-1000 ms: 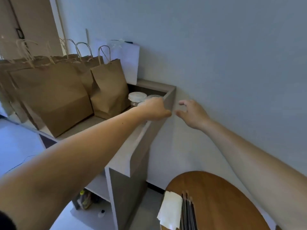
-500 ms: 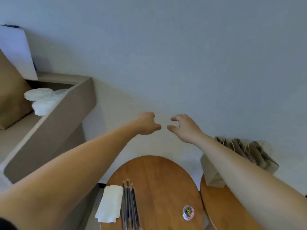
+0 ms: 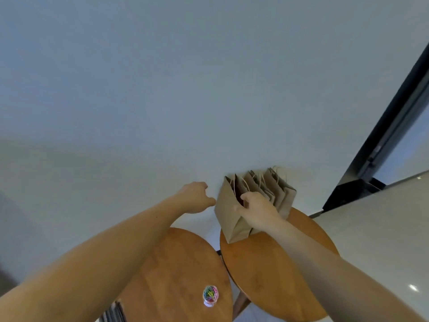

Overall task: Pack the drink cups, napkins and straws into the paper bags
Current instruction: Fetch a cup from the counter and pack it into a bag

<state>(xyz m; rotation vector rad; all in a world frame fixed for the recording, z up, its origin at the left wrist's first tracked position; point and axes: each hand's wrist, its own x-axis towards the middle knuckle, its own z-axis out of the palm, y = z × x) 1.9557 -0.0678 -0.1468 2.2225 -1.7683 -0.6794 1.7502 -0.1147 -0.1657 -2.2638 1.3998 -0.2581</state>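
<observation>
Brown paper bags (image 3: 276,194) are seen standing upright in a tight row on the right bench (image 3: 267,275), a round wooden top, at its far edge. The row is pressed close to the pale wall (image 3: 185,89). Twisted cord handles are visible above the open tops.

The front bag (image 3: 226,212), nearest the left end of the row, is gripped at its top edge by the right hand (image 3: 257,210). The fingers (image 3: 246,196) are hooked over the rim into the opening, and the thumb is laid on the outer face, so the paper is pinched between them. The bag is tilted slightly toward the camera. Whether its base is touching the wood cannot be told.

The left hand (image 3: 195,197) is held in the air just beside the front bag, on its left, apart from it. Its fingers are curled in, with the thumb pointed at the bag, and nothing is seen in them.

A second round wooden top, the left bench (image 3: 176,263), is set just beside the first. On its near part a small clear jar (image 3: 210,295) of coloured clips is noted. Dark straws (image 3: 113,313) are cut off by the lower edge of the view.

A dark door frame (image 3: 390,126) is recorded at the far right.
</observation>
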